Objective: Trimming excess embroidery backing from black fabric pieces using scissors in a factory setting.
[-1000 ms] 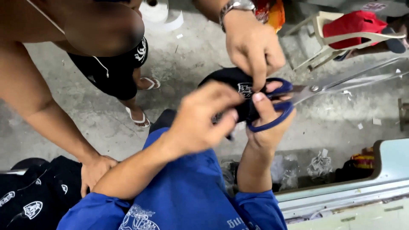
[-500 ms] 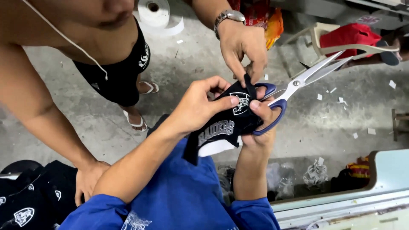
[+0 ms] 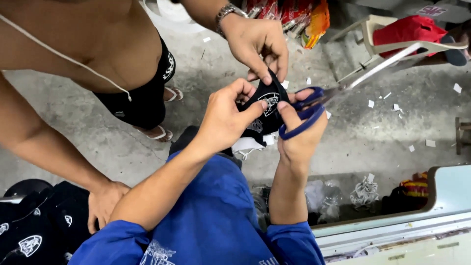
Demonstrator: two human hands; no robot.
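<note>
My left hand (image 3: 223,118) pinches a small black cloth piece with a white emblem (image 3: 265,110), held up in front of me. My right hand (image 3: 299,135) holds blue-handled scissors (image 3: 314,105) with fingers through the loops; the long blades point up and right, away from the cloth, and its thumb also presses the cloth. Another person's hand with a wristwatch (image 3: 255,41) grips the top of the same cloth from above. My sleeves are blue.
The other person stands at the left in black shorts, their other hand (image 3: 103,203) resting on a pile of black emblem garments (image 3: 34,230). Paper scraps litter the concrete floor. A stool with a red item (image 3: 407,27) stands at the upper right; a pale table edge (image 3: 441,196) sits lower right.
The cloth has been pulled tighter and turned so the emblem faces me. The other person's hand has shifted onto its top edge. The scissors stay in my right hand.
</note>
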